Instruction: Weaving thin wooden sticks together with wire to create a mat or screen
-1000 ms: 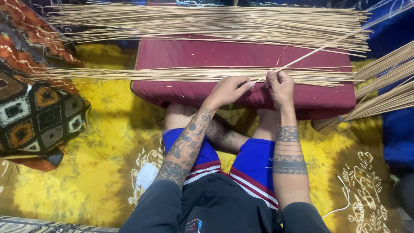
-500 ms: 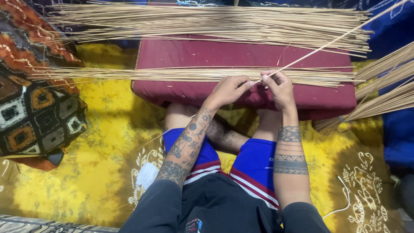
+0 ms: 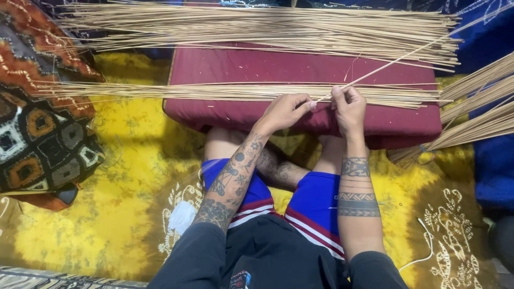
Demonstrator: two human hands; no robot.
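A single thin pale stick [image 3: 399, 60] slants up to the right from between my two hands. My left hand [image 3: 286, 111] pinches its near end and my right hand [image 3: 348, 107] grips it a little further along. Both hands rest at the front edge of a dark red cushion [image 3: 251, 69]. A flat row of thin sticks [image 3: 214, 92] lies across the cushion just beyond my fingers. A thicker pile of the same sticks [image 3: 257, 27] lies across its far edge.
I sit cross-legged in blue shorts on a yellow patterned cloth [image 3: 123, 214]. A patterned brown and orange cushion [image 3: 37, 134] lies at the left. More stick bundles [image 3: 476, 118] jut in from the right over blue fabric [image 3: 492, 160]. A white cable [image 3: 425, 241] lies at lower right.
The single stick's far end has swung upward and further right, so it slants more steeply. My hands have stayed at the cushion's front edge.
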